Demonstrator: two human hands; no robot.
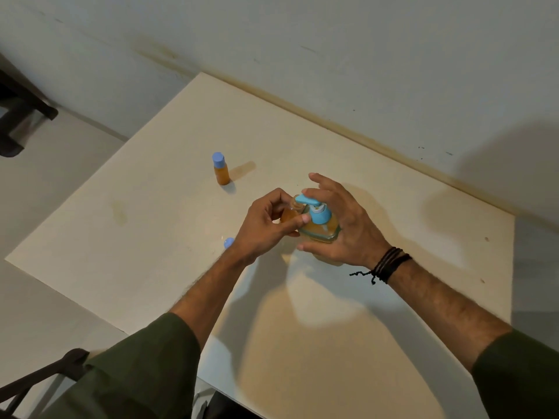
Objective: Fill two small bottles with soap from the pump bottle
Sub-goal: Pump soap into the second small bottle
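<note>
A pump bottle [325,228] of orange soap with a blue pump head stands mid-table. My right hand [341,228] wraps around it, with a finger resting on the pump top. My left hand [266,225] grips a small uncapped bottle [292,210], part filled with orange soap, its open mouth right under the blue spout. A second small bottle [221,170], orange-filled with a blue cap on, stands upright to the far left. A loose blue cap [229,243] lies on the table beside my left wrist.
The cream table [151,237] stands against a pale wall, its left edge dropping to the floor. Dark furniture [18,116] sits far left on the floor. A dark chair part [45,379] shows at the bottom left.
</note>
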